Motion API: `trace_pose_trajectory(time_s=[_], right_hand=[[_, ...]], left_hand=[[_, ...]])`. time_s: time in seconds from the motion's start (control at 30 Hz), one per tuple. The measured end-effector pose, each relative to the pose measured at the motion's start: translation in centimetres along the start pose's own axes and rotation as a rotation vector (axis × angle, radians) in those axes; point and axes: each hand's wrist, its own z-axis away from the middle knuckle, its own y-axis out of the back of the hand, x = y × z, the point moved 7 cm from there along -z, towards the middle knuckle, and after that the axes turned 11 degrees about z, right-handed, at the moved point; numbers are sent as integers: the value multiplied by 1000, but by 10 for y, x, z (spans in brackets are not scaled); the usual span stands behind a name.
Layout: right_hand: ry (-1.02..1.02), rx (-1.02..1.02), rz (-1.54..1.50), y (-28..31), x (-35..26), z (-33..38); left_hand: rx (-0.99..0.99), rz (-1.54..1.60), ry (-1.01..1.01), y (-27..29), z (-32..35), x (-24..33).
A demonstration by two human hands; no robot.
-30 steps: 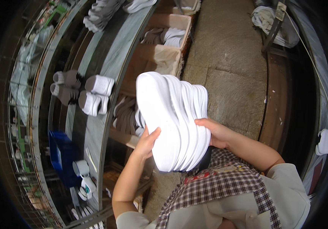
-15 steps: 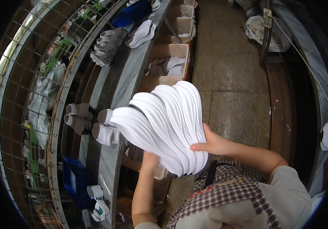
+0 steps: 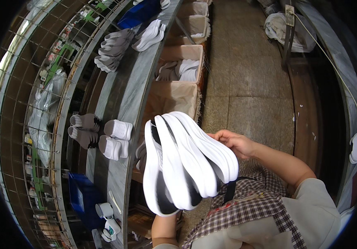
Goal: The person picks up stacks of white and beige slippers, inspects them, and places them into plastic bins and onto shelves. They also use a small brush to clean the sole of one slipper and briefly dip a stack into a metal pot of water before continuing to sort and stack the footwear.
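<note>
A fanned stack of white shoe soles (image 3: 186,162) is in front of my body, with dark inner sides showing between several of them. My right hand (image 3: 237,143) is at the stack's right edge, its fingers bent and closed on the outermost soles. From below, my left forearm (image 3: 164,228) runs up under the near left end of the stack. The soles cover my left hand and its fingers.
To the left is a grey bench (image 3: 139,79) with grey shoes (image 3: 85,130), white shoes (image 3: 118,129), a blue tray (image 3: 83,199) and a white mug (image 3: 103,210). Lined bins (image 3: 180,85) stand along its right side. A wire mesh (image 3: 25,120) rises further left.
The stack has come lower and nearer, and turned so that the soles spread apart and show dark inner sides. My right hand has moved toward its far edge; my left hand has gone out of sight.
</note>
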Motion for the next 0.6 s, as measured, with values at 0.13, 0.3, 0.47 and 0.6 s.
trace_pose_trajectory(time_s=[0.13,0.3,0.47,0.6], right_hand=[[103,97,84,-7,6,5],[145,159,116,-20,-3,7],[150,13,-679,-14,-11,11],[99,109,-514,-7,0,14]], left_hand=[[-6,91,27,-2,3,0],[-42,240,80,-6,7,-2],[-100,430,159,-18,11,-2],[-157,655,211,-35,12,-5]])
